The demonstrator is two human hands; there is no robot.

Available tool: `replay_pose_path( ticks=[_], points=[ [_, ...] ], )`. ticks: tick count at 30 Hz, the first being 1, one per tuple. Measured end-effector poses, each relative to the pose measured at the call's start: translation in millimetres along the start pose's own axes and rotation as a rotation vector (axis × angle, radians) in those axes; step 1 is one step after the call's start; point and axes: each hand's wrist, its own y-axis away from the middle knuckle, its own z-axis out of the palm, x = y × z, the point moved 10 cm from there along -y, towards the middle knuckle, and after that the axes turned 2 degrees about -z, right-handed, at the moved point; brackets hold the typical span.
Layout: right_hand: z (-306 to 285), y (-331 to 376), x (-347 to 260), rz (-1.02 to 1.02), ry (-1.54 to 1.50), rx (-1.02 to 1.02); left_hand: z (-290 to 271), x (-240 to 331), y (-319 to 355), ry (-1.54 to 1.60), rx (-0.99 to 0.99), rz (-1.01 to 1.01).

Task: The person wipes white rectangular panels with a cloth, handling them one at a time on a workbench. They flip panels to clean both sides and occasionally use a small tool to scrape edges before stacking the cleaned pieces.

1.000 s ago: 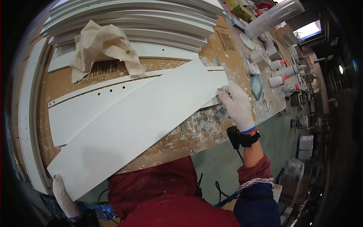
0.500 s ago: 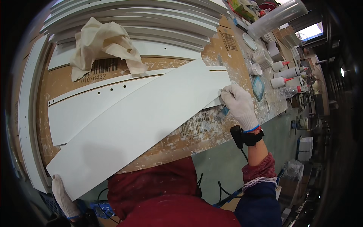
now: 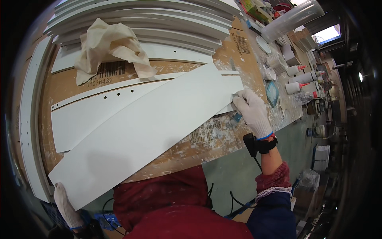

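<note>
A long white board [image 3: 147, 127] lies slantwise across the cardboard-covered bench [image 3: 223, 139], on top of a second white board with small holes [image 3: 91, 111]. My right hand [image 3: 251, 111], in a white knit glove, presses at the top board's right end and grips a small tool with a blue handle [image 3: 237, 117]. My left hand [image 3: 67, 207], also gloved, holds the same board's near left corner at the bench's front edge.
A crumpled beige cloth [image 3: 109, 49] sits at the back left. White panels are stacked behind it [image 3: 151, 20] and along the left edge [image 3: 30, 119]. Squeeze bottles [image 3: 298, 79], cups and a clear plastic tube [image 3: 292, 18] crowd the right end.
My right hand has slid slightly along the board's right end with the blue tool. The left hand and the boards stay put.
</note>
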Motion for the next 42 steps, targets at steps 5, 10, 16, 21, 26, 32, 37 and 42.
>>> replay_pose_path(
  ticks=[5,10,16,21,26,32,37,42],
  points=[
    [-1,-3,-14,-0.106,0.105,-0.024,1,0,3,0.02,-0.036,-0.017],
    [-25,2,0,-0.023,0.07,0.17,7,-1,5,-0.013,-0.017,-0.11],
    [40,68,-164,-0.877,0.051,0.134,18,12,17,0.159,0.039,0.0],
    [142,138,-261,-0.943,0.127,-0.125,30,32,22,0.14,-0.011,-0.077],
    [132,112,-236,-0.885,0.029,-0.11,18,27,25,0.069,0.074,-0.076],
    [17,6,-64,-0.501,0.261,0.314,9,22,30,0.113,0.121,-0.06],
    [-50,3,24,0.072,0.013,0.339,0,17,14,-0.079,0.087,0.116],
    [22,45,-89,-0.54,0.032,0.194,16,16,8,0.274,-0.107,-0.009]
  ],
)
